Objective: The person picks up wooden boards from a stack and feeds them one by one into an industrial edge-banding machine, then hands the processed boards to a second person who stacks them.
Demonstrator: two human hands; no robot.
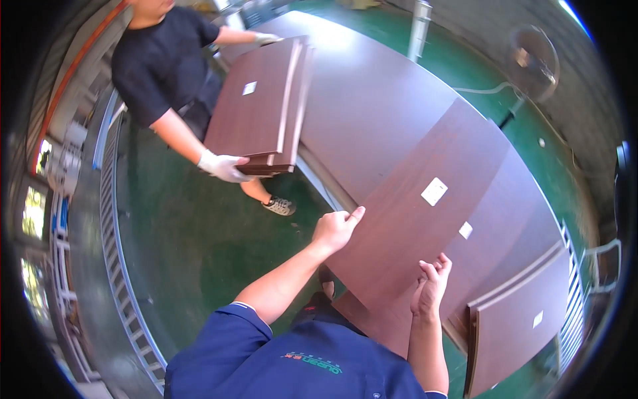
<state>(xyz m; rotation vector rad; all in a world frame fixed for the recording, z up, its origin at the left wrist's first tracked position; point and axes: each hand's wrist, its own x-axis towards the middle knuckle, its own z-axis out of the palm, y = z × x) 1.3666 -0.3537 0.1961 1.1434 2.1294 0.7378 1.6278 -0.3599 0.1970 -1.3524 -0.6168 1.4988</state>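
A long brown wood-grain panel (399, 219) with a white label (434, 191) lies slanted before me, on top of other brown boards. At its left edge my left hand (334, 231) is closed, with the thumb along the upper face and the fingers partly hidden. My right hand (432, 284) is raised over the near right part of the panel, its fingers half bent and apart, with nothing in them. Beneath, a second panel (495, 229) shows a smaller white label (466, 230).
At the far left a co-worker in white gloves (224, 165) holds a stack of brown panels (256, 100). More panels (522, 326) are stacked at the right. A standing fan (531, 63) is beyond the large brown surface (359, 86). Metal railing (126, 286) runs along the left.
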